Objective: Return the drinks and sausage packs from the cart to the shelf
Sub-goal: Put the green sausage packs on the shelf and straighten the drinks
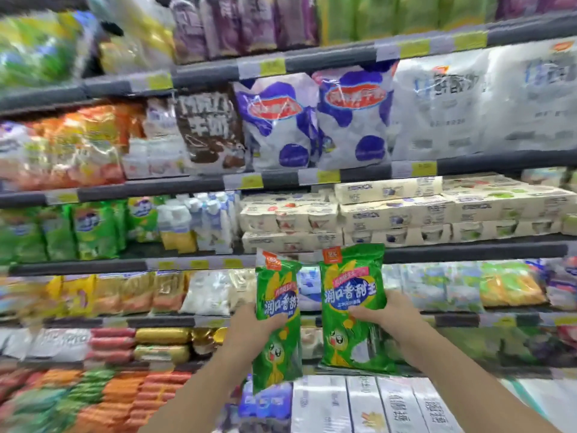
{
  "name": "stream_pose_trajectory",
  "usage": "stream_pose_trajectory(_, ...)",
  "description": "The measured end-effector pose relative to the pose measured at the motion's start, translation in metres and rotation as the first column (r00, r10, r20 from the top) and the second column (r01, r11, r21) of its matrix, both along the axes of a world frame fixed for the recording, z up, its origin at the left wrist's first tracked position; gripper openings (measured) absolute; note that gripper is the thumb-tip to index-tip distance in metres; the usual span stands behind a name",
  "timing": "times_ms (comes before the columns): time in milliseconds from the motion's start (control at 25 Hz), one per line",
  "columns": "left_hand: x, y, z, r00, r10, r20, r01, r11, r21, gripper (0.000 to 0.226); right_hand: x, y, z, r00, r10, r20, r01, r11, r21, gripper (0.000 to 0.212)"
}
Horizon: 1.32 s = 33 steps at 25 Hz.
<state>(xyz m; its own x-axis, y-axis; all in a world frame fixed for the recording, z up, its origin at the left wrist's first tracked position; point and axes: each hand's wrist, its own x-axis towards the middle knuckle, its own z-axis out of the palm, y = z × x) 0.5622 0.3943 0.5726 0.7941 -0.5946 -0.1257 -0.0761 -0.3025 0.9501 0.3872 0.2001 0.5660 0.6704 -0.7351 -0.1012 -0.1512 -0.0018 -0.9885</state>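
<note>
We hold 2 green packs upright, left hand (249, 321) clamping one (276, 314), right hand (390, 314) the other (351, 307); find their row (blurred here), then slide them in flat.

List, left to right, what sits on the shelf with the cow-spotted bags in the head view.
Orange packs → brown chocolate-milk bag → first white bag with blue spots → second blue-spotted bag → large white bags with blue lettering.
</note>
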Motion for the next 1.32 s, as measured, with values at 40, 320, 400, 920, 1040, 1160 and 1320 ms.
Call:
stream_pose_trajectory(40, 0.025, 0.025, 0.004, 0.999, 0.034, -0.008, -0.034, 0.999, -0.009, 0.017, 0.034, 0.02, 0.003, 0.999, 0.036, -0.006, -0.037, 0.999, -0.01, 0.038)
stream_pose_trajectory(320, 0.185, 0.166, 0.018, 0.971, 0.225, -0.087, -0.233, 0.968, -0.094, 0.016, 0.225, 0.138, 0.019, 0.972, 0.234, -0.007, -0.234, 0.972, -0.029, 0.035)
stream_pose_trajectory(400, 0.216, 0.179, 0.015, 0.963, 0.243, -0.116, -0.256, 0.961, -0.108, 0.022, 0.256, 0.156, 0.023, 0.96, 0.28, 0.011, -0.28, 0.96, -0.027, 0.03)
stream_pose_trajectory(920, 0.409, 0.131, 0.054, 0.939, 0.312, -0.145, -0.332, 0.932, -0.146, 0.138, 0.375, 0.132, 0.044, 0.874, 0.484, 0.042, -0.485, 0.874, 0.019, 0.035)
stream_pose_trajectory(1040, 0.434, 0.118, 0.069, 0.944, 0.286, -0.165, -0.312, 0.936, -0.163, 0.138, 0.387, 0.13, 0.047, 0.868, 0.496, 0.034, -0.497, 0.867, 0.033, 0.036)
stream_pose_trajectory(1160, 0.458, 0.102, 0.081, 0.948, 0.274, -0.163, -0.302, 0.935, -0.184, 0.104, 0.406, 0.132, 0.046, 0.878, 0.478, 0.018, -0.479, 0.876, 0.055, 0.038)
stream_pose_trajectory(1320, 0.502, 0.085, 0.081, 0.968, 0.201, -0.147, -0.231, 0.946, -0.229, 0.089, 0.438, 0.147, 0.044, 0.916, 0.401, 0.02, -0.401, 0.912, 0.08, 0.04)
